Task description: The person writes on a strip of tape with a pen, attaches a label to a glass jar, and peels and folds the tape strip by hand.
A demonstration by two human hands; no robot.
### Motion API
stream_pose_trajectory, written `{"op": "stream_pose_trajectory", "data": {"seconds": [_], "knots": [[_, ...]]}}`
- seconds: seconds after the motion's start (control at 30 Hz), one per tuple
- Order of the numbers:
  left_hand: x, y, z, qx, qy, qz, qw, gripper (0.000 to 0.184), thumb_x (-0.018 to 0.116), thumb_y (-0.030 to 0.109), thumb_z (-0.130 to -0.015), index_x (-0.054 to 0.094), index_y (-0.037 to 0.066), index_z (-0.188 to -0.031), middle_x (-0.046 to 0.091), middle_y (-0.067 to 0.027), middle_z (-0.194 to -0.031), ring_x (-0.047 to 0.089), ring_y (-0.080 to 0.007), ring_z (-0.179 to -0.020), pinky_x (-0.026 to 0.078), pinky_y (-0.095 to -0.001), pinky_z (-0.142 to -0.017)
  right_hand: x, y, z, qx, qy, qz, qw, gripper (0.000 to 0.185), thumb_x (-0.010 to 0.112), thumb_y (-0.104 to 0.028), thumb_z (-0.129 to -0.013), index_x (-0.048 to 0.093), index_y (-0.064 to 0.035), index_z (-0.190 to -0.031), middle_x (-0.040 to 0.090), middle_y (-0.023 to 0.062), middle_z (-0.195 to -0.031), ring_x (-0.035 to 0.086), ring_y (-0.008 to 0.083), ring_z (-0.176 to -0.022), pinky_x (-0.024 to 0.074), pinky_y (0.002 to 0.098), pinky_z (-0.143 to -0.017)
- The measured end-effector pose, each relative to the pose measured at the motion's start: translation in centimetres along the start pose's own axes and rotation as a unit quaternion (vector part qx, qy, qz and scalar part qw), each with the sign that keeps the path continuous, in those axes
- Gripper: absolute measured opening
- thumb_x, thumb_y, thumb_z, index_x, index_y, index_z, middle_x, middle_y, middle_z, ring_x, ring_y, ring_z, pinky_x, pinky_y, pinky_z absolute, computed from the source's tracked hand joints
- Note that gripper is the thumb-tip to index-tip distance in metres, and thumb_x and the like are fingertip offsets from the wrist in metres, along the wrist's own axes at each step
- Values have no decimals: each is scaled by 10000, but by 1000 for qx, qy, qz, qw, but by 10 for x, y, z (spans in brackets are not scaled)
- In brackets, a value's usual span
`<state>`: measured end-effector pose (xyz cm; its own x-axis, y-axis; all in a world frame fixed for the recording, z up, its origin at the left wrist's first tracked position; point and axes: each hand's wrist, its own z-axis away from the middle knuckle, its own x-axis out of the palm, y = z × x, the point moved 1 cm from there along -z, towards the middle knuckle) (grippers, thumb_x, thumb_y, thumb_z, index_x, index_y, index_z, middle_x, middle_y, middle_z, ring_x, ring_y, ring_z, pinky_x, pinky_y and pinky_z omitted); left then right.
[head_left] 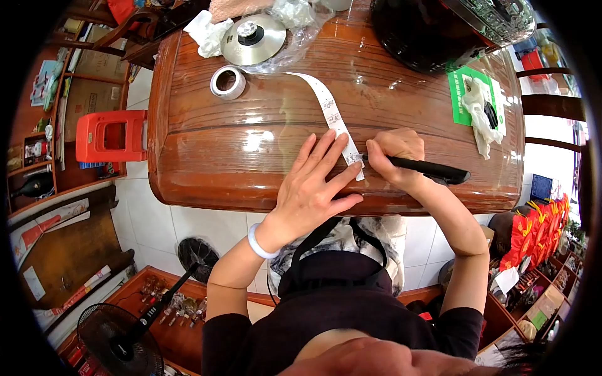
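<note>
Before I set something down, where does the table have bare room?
Two patches of the table look free: left of the left hand, below the tape roll; and between the paper strip and green sheet, above the right hand. The top-left corner, with lid and plastic, is crowded.

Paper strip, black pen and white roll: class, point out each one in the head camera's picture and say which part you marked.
Paper strip (pixel 330 110): head view, on its marked upper face.
Black pen (pixel 431 168): head view, on its dark barrel.
White roll (pixel 234 94): head view, on its outer wall.
</note>
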<state>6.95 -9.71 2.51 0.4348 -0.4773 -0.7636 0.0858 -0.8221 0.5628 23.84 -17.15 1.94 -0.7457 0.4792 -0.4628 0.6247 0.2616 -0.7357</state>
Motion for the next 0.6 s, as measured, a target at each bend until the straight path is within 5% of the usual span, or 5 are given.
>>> {"op": "stream_pose_trajectory", "data": {"seconds": [0.6], "knots": [[0, 0, -1, 1, -2, 3, 1000, 465, 780, 280, -606, 663, 65, -1001, 468, -212, -1293, 432, -364, -1216, 309, -486, -1013, -2, 0, -2, -27, -19, -52, 998, 341, 578, 82, -735, 335, -50, -536, 411, 57, -451, 387, 210, -344, 277, 325, -369]]}}
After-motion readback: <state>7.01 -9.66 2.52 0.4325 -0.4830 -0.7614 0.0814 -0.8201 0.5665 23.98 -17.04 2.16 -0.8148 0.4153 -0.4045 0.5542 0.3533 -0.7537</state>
